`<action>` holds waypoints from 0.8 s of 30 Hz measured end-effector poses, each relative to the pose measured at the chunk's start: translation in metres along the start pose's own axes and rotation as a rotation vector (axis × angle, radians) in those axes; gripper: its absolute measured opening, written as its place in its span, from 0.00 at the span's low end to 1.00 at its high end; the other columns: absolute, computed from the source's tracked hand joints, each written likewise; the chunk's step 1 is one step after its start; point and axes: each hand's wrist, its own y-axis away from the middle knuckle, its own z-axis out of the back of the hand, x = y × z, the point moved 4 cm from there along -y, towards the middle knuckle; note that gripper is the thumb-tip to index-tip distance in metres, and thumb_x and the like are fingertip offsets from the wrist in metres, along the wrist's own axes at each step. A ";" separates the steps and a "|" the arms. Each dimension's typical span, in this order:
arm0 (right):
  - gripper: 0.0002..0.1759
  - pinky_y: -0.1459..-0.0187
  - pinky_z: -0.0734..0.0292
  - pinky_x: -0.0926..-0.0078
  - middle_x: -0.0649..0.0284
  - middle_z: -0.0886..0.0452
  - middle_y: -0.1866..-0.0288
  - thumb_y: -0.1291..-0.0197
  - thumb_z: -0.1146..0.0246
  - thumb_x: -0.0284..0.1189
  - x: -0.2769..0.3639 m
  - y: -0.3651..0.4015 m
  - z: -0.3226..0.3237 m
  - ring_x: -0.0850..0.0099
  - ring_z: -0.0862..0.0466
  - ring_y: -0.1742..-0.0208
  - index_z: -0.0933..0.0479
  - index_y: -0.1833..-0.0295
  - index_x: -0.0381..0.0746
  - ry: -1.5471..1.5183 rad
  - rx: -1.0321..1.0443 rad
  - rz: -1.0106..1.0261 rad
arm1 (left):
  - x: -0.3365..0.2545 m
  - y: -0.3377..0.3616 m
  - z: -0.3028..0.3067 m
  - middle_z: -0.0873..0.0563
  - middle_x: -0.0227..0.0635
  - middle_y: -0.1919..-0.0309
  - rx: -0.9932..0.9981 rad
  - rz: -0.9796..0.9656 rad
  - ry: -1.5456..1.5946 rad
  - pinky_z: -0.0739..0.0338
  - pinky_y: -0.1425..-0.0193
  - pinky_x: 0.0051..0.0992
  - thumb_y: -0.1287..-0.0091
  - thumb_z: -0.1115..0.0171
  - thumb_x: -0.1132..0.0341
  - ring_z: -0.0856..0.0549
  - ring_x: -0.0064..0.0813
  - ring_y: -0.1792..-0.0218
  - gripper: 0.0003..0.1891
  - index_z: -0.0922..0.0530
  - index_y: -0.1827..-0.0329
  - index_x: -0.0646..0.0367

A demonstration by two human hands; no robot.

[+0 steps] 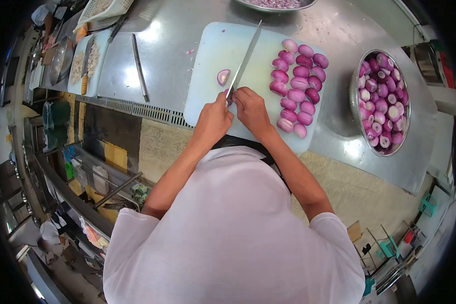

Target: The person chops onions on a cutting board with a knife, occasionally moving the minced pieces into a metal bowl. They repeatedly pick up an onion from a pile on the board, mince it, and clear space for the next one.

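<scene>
A long-bladed kitchen knife (247, 55) points away from me over the white cutting board (210, 50). My left hand (214, 120) is closed at its near end, covering the handle. Close beside it, my right hand (253, 110) has its fingers curled in against the base of the blade; whatever they pinch is hidden. A cut piece of red onion (223, 77) lies left of the blade, cut face showing. On the board's right side, several peeled red onion halves (299, 82) are set out in rows, rounded sides up.
A metal bowl of peeled red onions (385, 109) stands right of the board. At the far edge is a bowl of chopped onion (276, 4). A metal rod (139, 68) lies on the steel table (167, 45); further left, another knife (84, 81) rests on a second board (97, 61).
</scene>
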 end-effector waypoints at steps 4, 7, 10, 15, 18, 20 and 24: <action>0.05 0.62 0.21 0.56 0.51 0.21 0.66 0.45 0.41 0.15 0.002 -0.002 0.002 0.50 0.19 0.65 0.22 0.63 0.33 -0.028 -0.006 -0.007 | -0.010 0.005 0.026 0.26 0.41 0.85 0.025 0.078 0.034 0.29 0.76 0.37 0.39 0.40 0.74 0.23 0.36 0.83 0.12 0.28 0.54 0.67; 0.05 0.59 0.21 0.54 0.50 0.21 0.64 0.44 0.39 0.18 0.010 -0.004 -0.002 0.50 0.19 0.62 0.21 0.61 0.34 0.045 -0.024 -0.132 | -0.002 0.013 0.046 0.20 0.54 0.78 -0.052 0.154 0.082 0.28 0.69 0.45 0.41 0.42 0.72 0.19 0.56 0.75 0.15 0.26 0.50 0.66; 0.04 0.55 0.21 0.54 0.50 0.23 0.59 0.43 0.37 0.22 0.022 -0.010 -0.012 0.51 0.20 0.56 0.20 0.61 0.35 0.163 0.066 -0.202 | 0.018 0.004 0.051 0.22 0.53 0.80 -0.069 0.212 0.138 0.28 0.70 0.42 0.42 0.41 0.71 0.20 0.50 0.78 0.14 0.26 0.53 0.68; 0.11 0.54 0.21 0.57 0.52 0.26 0.54 0.49 0.38 0.19 0.011 0.013 0.007 0.53 0.22 0.52 0.19 0.58 0.35 0.316 0.099 -0.187 | 0.061 -0.001 0.039 0.28 0.27 0.84 -0.068 0.233 0.122 0.33 0.84 0.26 0.39 0.43 0.76 0.28 0.20 0.87 0.13 0.25 0.50 0.61; 0.15 0.53 0.22 0.58 0.52 0.25 0.52 0.51 0.37 0.19 0.001 0.019 0.052 0.53 0.24 0.51 0.18 0.55 0.36 0.527 0.071 -0.204 | 0.060 0.007 0.037 0.29 0.27 0.84 -0.072 0.275 0.223 0.34 0.85 0.26 0.39 0.43 0.76 0.29 0.20 0.87 0.13 0.25 0.51 0.61; 0.16 0.51 0.23 0.58 0.53 0.25 0.51 0.51 0.36 0.20 0.006 0.010 0.056 0.53 0.25 0.49 0.17 0.53 0.37 0.629 0.062 -0.174 | 0.064 0.004 0.037 0.29 0.29 0.84 -0.068 0.246 0.223 0.34 0.86 0.27 0.40 0.43 0.75 0.29 0.21 0.88 0.14 0.26 0.50 0.62; 0.20 0.47 0.23 0.58 0.56 0.22 0.50 0.53 0.28 0.24 0.028 -0.034 0.017 0.55 0.24 0.47 0.18 0.50 0.39 0.321 -0.007 -0.067 | 0.055 0.001 0.039 0.28 0.31 0.85 -0.081 0.241 0.230 0.34 0.86 0.28 0.40 0.43 0.75 0.29 0.22 0.88 0.14 0.27 0.50 0.63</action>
